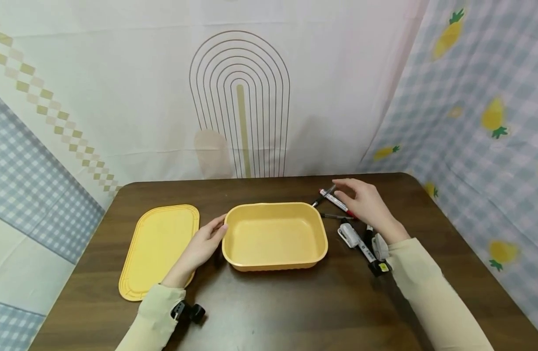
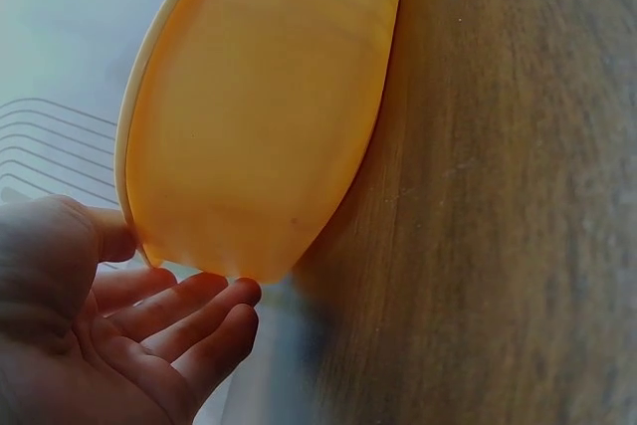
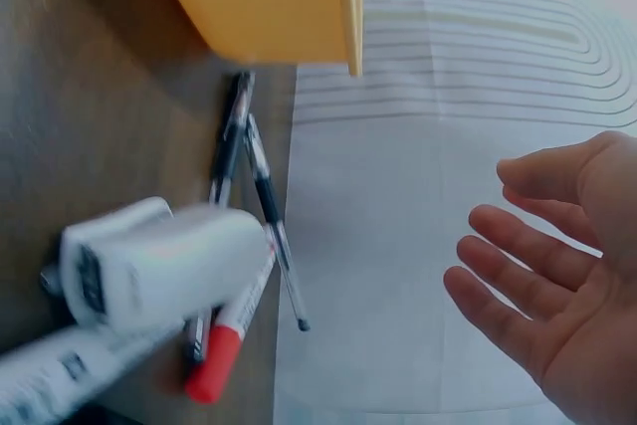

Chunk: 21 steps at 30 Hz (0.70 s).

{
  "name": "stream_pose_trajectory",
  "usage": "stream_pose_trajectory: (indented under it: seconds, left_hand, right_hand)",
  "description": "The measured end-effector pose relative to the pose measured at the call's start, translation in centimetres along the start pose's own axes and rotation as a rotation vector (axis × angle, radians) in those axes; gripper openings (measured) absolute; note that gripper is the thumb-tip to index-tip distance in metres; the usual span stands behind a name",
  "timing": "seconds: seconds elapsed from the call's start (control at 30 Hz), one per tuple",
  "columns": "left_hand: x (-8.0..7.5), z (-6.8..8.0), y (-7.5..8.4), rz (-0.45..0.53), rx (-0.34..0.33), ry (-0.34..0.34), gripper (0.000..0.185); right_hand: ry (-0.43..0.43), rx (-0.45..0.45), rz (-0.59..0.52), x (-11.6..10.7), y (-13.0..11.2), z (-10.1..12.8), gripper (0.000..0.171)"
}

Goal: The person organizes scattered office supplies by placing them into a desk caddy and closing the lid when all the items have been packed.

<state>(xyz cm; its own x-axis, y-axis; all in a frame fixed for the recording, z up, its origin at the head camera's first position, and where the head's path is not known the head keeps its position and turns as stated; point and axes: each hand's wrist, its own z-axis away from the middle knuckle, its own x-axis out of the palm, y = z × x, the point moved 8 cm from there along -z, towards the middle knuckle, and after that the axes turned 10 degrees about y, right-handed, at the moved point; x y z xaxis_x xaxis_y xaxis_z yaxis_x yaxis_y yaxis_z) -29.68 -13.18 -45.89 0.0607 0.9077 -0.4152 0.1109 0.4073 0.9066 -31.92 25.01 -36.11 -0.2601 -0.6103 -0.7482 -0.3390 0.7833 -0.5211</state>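
A yellow plastic box (image 1: 275, 265) stands lidless on the table, its inside facing up. My left hand (image 1: 207, 241) is at its left end, the thumb over the rim and the fingers against the outer wall. In the left wrist view, the fingertips (image 2: 244, 291) touch the end wall of the box (image 2: 259, 116). To the right of the box, my right hand (image 1: 365, 202) hovers over scattered pens, holding nothing. The right wrist view shows its fingers (image 3: 518, 296) apart and relaxed. Under it lie a red-capped marker (image 1: 336, 201) and slim black-and-clear pens (image 3: 269, 196).
A yellow lid (image 1: 163, 243) lies flat on the table, left of the box. Thick white markers (image 1: 356, 241) lie to the right, near the right sleeve. The brown table (image 1: 269, 312) ends at a patterned cloth backdrop (image 1: 154, 97).
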Motion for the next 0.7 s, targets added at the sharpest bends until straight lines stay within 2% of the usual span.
stream_pose_trajectory:
  seconds: [0.3,0.6,0.7]
  left_hand:
    - [0.0,0.2,0.1,0.047,0.006,-0.002,0.050]
    - [0.2,0.3,0.0,0.071,0.024,-0.001,0.049]
    - [-0.1,0.7,1.4,0.063,0.028,0.003,0.048]
  right_hand:
    - [-0.138,-0.039,0.120,2.3,1.5,-2.4,0.039]
    - [-0.258,-0.083,0.159,5.0,2.9,-3.8,0.038]
    - [-0.281,-0.116,0.179,5.6,2.9,-4.2,0.037]
